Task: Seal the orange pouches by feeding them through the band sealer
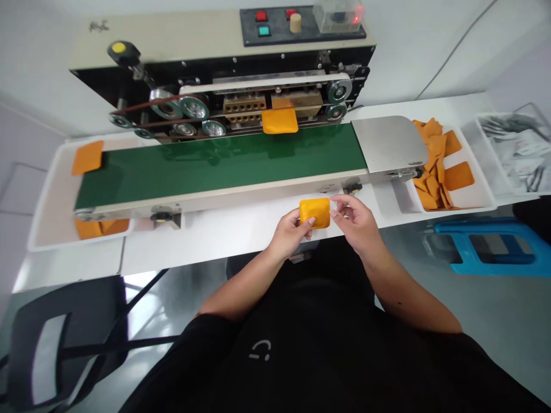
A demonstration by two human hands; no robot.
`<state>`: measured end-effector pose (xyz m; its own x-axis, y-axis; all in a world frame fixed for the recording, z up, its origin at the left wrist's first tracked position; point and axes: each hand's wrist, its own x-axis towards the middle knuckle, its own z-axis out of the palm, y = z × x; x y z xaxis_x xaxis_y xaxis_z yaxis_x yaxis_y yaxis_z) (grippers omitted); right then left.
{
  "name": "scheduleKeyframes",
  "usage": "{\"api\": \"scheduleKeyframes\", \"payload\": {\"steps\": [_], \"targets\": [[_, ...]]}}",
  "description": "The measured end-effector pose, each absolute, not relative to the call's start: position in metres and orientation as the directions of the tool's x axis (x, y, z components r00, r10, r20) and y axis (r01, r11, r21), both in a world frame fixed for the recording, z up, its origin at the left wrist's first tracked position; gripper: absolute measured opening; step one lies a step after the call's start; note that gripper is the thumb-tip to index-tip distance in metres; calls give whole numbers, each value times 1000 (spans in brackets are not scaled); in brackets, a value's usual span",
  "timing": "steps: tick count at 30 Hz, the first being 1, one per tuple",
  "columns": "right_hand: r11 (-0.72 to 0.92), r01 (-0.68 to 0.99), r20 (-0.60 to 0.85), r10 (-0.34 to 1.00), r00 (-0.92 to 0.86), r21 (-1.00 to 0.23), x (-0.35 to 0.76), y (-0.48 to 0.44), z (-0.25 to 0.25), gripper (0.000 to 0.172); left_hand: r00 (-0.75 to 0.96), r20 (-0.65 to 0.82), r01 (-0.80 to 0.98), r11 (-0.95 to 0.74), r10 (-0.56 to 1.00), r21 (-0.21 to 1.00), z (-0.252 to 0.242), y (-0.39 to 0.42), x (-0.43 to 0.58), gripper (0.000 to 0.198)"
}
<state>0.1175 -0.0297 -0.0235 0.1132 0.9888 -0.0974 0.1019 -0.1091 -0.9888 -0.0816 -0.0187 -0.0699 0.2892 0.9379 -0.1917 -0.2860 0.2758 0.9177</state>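
Thumb over its face and fingers behind, the left hand (289, 232) grips a small orange pouch (317, 209) in front of the green conveyor belt (181, 172), while the right hand (355, 223) has thumb and index fingertips nearly together at its right edge, whether pinching I cannot tell. From the left, a white bin (55, 195) holds orange pouches (88, 158), unreadable handwriting (99, 26) marks the beige band sealer (172, 37), a pale "Gi"-like logo (260, 350) shows on the black shirt (310, 355), and another white bin (484, 192) holds more orange pouches (458, 176).

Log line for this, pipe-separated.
left hand: holding orange pouch | right hand: at pouch's right edge | machine: another pouch above green belt
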Motion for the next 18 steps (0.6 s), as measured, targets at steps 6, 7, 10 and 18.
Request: {"api": "scheduleKeyframes", "payload": {"steps": [6, 7, 10, 18], "targets": [[-214, 79, -221, 971, -94, -974, 114, -36, -32, 38, 300, -175, -293, 265, 938, 918, -65, -22, -81, 48], [-232, 86, -242, 961, -132, -969, 113, -37, -32, 37, 296, -173, -303, 264, 939, 916, -65, -23, -81, 48], [-237, 76, -244, 964, -106, -968, 117, -31, -22, 40, 291, -157, -338, 255, 944, 906, -64, -23, -84, 52], [-193, -50, -199, 962, 187, -980, 178, 60, 54, 23, 233, -132, -339, 207, 964, 917, -68, -19, -98, 40]]}}
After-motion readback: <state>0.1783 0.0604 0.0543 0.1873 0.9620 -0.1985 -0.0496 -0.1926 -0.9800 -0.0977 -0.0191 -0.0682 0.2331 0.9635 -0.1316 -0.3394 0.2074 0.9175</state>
